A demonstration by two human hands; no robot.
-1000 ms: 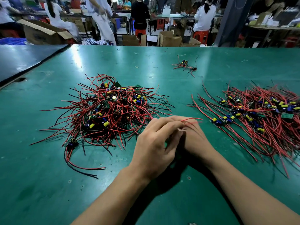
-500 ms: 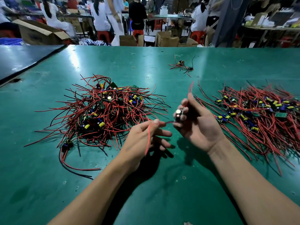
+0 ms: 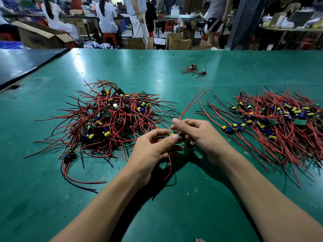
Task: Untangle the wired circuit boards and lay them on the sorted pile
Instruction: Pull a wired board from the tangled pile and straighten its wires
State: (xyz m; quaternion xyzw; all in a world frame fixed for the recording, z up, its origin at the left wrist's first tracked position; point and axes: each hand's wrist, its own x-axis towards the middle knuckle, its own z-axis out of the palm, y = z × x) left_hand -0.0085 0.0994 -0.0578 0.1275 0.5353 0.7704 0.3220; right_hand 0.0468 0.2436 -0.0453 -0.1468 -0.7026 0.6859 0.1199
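Head view: both hands meet above the green surface, between the two heaps. The left hand pinches one small circuit board by its edge, probably to keep it fixed. The right hand pinches that board's red leads just above it, so they fan up and away, free of the tangled pile on the left. The sorted pile lies to the right, wires combed one way (likely where this board goes next). Another lead dangles below the left hand.
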